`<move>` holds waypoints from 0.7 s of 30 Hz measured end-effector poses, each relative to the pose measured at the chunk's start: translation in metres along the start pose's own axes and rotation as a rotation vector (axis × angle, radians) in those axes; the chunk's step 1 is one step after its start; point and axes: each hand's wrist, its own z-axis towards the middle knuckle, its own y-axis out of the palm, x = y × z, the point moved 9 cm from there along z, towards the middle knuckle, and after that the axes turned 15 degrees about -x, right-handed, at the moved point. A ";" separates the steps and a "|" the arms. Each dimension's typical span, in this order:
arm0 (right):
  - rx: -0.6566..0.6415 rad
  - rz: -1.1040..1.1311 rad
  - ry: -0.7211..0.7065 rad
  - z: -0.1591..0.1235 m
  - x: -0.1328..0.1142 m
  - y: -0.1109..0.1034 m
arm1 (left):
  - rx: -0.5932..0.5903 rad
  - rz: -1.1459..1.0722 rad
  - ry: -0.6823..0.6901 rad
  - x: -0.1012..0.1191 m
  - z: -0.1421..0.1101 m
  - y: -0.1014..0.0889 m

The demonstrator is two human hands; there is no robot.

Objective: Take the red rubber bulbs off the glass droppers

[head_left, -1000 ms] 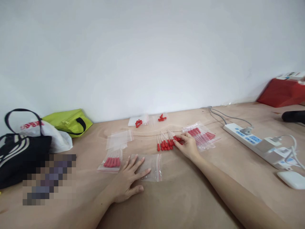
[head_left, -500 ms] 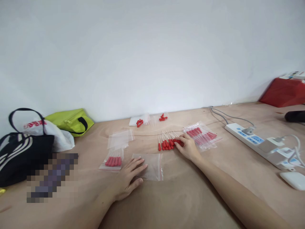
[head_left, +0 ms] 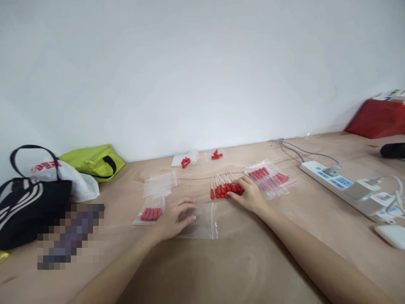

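Observation:
My left hand (head_left: pixel 174 219) is curled at the left edge of an empty clear zip bag (head_left: pixel 204 219) with a red seal strip, thumb and fingers pinching its opening. My right hand (head_left: pixel 249 195) rests on the right end of a row of loose red-capped droppers (head_left: pixel 223 189), fingers closed over the last few. A filled bag of red-capped droppers (head_left: pixel 151 213) lies left of my left hand. A pile of filled bags (head_left: pixel 268 177) sits right of my right hand.
Empty zip bags (head_left: pixel 160 184) lie behind the filled bag; loose red caps (head_left: pixel 184 161) sit near the wall. A black bag (head_left: pixel 30 207), white plastic bag and green pouch (head_left: pixel 93 161) stand at the left. A white power strip (head_left: pixel 344 185) with plugs lies at the right, a red box (head_left: pixel 376 119) behind it.
My left hand lifted from lying flat on the empty bag and curled to pinch its left edge. My right hand stayed on the loose droppers, shifting slightly.

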 end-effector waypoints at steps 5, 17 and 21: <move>-0.024 -0.157 0.124 0.000 0.006 0.000 | 0.004 -0.070 -0.045 -0.009 0.025 -0.008; -0.115 -0.249 0.093 0.002 0.002 0.008 | 0.008 -0.179 -0.067 -0.020 0.023 -0.001; -0.083 -0.361 0.049 0.000 -0.004 0.008 | -0.009 -0.177 -0.080 -0.022 0.022 0.001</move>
